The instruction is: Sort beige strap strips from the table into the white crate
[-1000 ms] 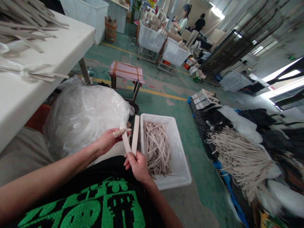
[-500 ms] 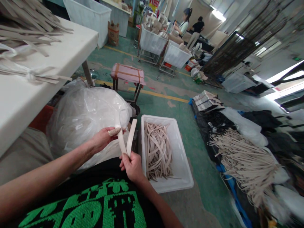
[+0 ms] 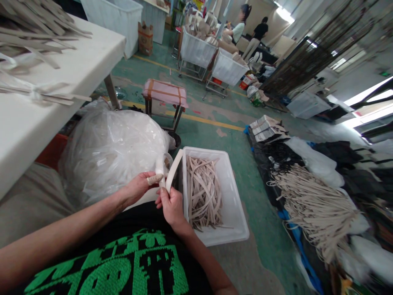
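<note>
A pale, flat strip [image 3: 174, 170] is bent between my two hands in front of my body. My left hand [image 3: 143, 185], with a beige wrapping on one finger, pinches one length of it. My right hand [image 3: 171, 203] grips the strip lower down, close to the left fingertips, and a free end sticks up past the thumb. Just right of my right hand stands a white plastic bin [image 3: 235, 196] holding a tangle of similar beige strips [image 3: 205, 192]. Behind my left hand bulges a large clear plastic bag [image 3: 113, 143].
A white table [image 3: 101, 53] on the left carries piled strips [image 3: 39, 24] and a tied bundle [image 3: 36, 95]. A pink-topped stool [image 3: 166, 93] stands ahead. Many long strips [image 3: 313, 209] lie at right. Two people work near wheeled bins [image 3: 198, 49] at the back.
My left hand has moved right and slightly down along the strip, closer to my right hand. My right hand has risen a little, and the strip's free end now leans further right.
</note>
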A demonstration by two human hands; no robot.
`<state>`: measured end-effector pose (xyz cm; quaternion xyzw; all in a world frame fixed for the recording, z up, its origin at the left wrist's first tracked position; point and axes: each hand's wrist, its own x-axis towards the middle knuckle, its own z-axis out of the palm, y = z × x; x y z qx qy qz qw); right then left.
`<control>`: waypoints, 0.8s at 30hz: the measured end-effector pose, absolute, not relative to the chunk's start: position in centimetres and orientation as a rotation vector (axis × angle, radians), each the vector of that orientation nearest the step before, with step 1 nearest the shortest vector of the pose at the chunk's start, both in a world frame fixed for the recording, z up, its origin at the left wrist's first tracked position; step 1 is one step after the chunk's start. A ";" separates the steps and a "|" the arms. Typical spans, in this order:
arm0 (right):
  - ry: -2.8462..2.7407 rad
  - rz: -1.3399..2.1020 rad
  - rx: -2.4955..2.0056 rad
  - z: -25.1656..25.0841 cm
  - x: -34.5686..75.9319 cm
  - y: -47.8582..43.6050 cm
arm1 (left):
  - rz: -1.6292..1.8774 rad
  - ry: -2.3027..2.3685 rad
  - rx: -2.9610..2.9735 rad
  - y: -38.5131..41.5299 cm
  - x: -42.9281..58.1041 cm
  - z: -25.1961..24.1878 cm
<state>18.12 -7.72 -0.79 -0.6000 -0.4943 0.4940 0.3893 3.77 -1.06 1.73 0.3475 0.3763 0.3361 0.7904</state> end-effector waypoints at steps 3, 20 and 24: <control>-1.256 1.256 -1.473 -0.4 18.2 -6.6 | 0.704 0.774 0.770 -1.3 4.0 1.8; -1.203 1.320 -1.424 0.1 18.4 -5.5 | 0.846 0.927 0.586 -0.9 2.9 1.8; -1.296 1.422 -1.470 0.2 18.7 -7.0 | 0.865 0.991 0.570 -0.4 2.2 1.3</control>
